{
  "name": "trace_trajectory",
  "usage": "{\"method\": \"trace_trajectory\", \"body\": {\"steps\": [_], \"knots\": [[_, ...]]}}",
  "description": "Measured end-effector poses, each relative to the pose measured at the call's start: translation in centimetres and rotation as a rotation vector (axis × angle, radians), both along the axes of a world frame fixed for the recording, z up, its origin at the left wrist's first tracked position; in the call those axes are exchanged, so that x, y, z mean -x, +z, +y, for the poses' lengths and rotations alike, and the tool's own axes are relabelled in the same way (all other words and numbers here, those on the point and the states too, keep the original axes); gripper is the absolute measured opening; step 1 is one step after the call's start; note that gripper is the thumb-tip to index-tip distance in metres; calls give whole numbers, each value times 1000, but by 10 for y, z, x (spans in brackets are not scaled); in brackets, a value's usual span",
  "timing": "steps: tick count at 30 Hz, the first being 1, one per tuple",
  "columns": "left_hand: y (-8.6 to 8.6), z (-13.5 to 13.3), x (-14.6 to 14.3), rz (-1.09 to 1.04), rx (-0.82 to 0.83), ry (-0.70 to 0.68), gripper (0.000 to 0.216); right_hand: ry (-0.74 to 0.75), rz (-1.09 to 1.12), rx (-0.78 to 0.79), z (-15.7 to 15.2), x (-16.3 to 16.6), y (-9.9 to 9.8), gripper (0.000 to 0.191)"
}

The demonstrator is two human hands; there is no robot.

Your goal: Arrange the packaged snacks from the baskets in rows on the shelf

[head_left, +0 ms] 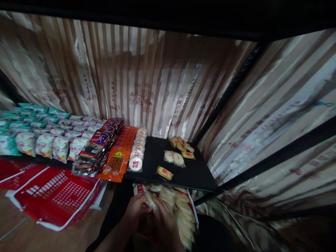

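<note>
wrapped pale snack (pixel 149 198) held between closed fingers of left hand (pixel 137 210) and right hand (pixel 165 212), over box (pixel 194 207) of wrapped packs (pixel 184 209), before black shelf (pixel 153 148); yellow-wrapped snack (pixel 165 173) near shelf's front edge.

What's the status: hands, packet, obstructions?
Left hand and right hand holding pale packet. Box of wrapped pieces below. Shelf edge just beyond; nothing visibly blocking.

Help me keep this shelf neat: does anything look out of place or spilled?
Mildly: some yellow packets lie jumbled at the back right of the black shelf, and a lone packet sits near its front edge, unlike the neat row of round cakes. I see no spill.
</note>
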State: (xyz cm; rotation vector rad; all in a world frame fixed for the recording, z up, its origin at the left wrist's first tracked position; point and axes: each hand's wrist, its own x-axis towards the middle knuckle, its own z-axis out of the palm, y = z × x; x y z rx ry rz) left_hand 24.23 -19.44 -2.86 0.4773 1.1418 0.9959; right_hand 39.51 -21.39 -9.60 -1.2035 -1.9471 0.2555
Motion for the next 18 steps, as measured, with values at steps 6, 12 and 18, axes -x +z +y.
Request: {"method": "trace_trajectory", "body": {"steps": [6, 12, 18], "knots": [[-2, 6, -1, 132, 25, 65, 19, -228, 290, 366, 4, 3, 26, 34], [-3, 5, 10, 208, 8, 105, 35, -230, 672, 534, 11, 7, 39, 40], [-3, 4, 16, 105, -67, 10, 48, -222, 817, 638, 14, 19, 46, 51]]}}
